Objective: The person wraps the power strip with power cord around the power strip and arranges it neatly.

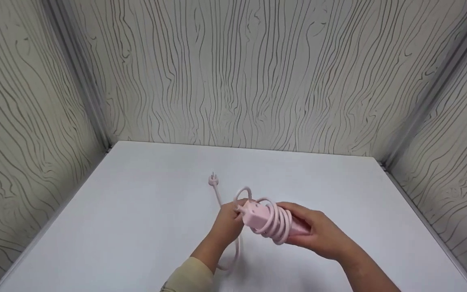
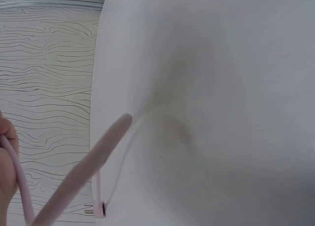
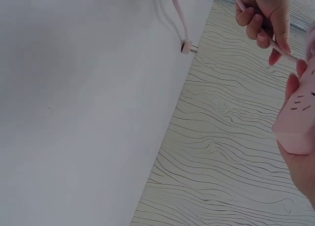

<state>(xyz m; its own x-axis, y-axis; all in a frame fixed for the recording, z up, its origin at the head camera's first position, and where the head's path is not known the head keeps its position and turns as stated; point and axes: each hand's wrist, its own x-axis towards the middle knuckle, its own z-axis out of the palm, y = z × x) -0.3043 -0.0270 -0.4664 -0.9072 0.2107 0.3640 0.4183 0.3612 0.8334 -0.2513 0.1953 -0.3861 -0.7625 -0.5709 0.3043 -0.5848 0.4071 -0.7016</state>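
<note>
Partner: Start at the left. What do you have?

Me: From my end, a wood-grain side panel (image 1: 18, 121) fills the left of the frame, and the white surface (image 1: 128, 202) spreads across the lower half. Just left of centre I see a pink plug (image 1: 213, 181), pins towards the back panel (image 1: 217, 61). I can't tell whether it touches the surface. Its pink cord (image 1: 217, 195) runs down to the left hand.

Partner: And that hand?

Me: My left hand (image 1: 227, 223) is at lower centre, with a beige sleeve (image 1: 191, 275) at the wrist. In the right-wrist view, upper right, I see its fingers pinching the cord. In the head view, some cord hangs in a curve below it.

Partner: Where's the power strip?

Me: The pink power strip (image 1: 257, 216) is right of that, lower centre-right, held up off the surface and tilted, with several turns of cord wound round its middle. My right hand (image 1: 320, 233) has fingers and thumb wrapped round the strip's right end.
</note>
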